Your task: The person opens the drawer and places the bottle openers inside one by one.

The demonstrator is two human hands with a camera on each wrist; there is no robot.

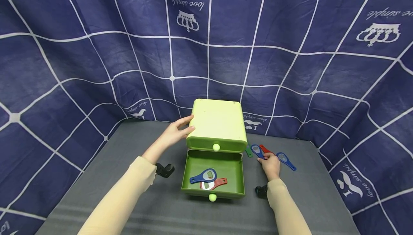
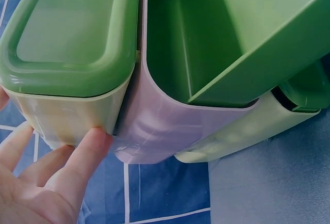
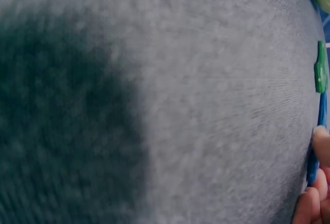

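A stacked drawer cabinet (image 1: 217, 120) with a pale lime top stands in the middle, one green drawer (image 1: 232, 170) pulled out below the top one. In that drawer lie a blue paddle-shaped tool (image 1: 203, 175) with a round windowed head and a red one (image 1: 221, 182) partly under it. My left hand (image 1: 174, 131) rests its fingertips on the cabinet's upper left side; in the left wrist view its fingers (image 2: 85, 164) spread against the cream casing. To the cabinet's right, my right hand (image 1: 270, 165) pinches the handle of another blue paddle-shaped tool (image 1: 256, 150) lying on the table.
Beside the right hand lie a red tool (image 1: 265, 149), a further blue tool (image 1: 284, 159) and a green tool (image 1: 248, 151) close to the cabinet. A grey cloth (image 1: 155, 206) covers the table. Blue curtains (image 1: 232, 62) with white lines hang behind and at both sides.
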